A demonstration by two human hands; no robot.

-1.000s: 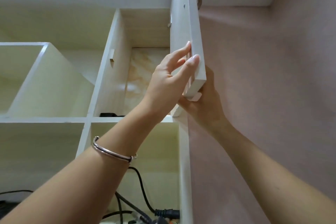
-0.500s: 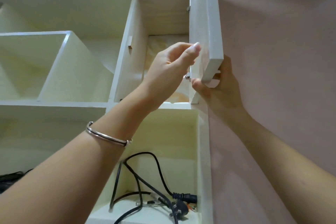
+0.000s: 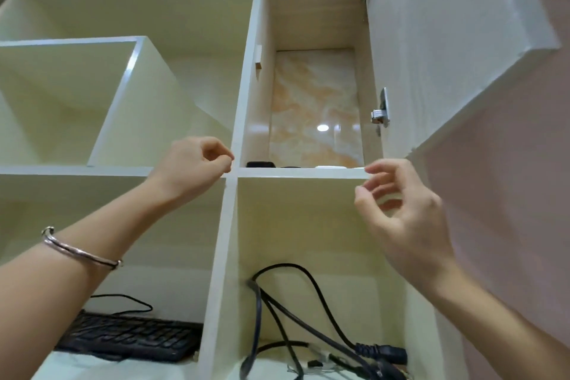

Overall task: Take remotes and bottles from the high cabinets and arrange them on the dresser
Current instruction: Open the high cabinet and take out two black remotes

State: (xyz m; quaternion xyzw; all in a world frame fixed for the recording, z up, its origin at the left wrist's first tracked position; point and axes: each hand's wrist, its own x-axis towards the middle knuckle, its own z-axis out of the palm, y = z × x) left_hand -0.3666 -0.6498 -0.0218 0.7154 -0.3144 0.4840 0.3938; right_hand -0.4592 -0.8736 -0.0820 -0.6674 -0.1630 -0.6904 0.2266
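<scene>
Cabinet door (image 3: 431,40) swung wide open, high compartment exposed. Black remote (image 3: 260,164) lying flat at front-left of shelf (image 3: 302,172), white remote-looking thing (image 3: 331,167) further right, dark sliver between, can't tell what. No bottles visible from this angle. Left hand (image 3: 192,170) loosely curled, empty, just beside shelf edge. Right hand (image 3: 398,213) half open, fingers spread, holding nothing. Looks like very early stage: nothing grabbed yet, dresser out of sight, all carrying and arranging left.
</scene>
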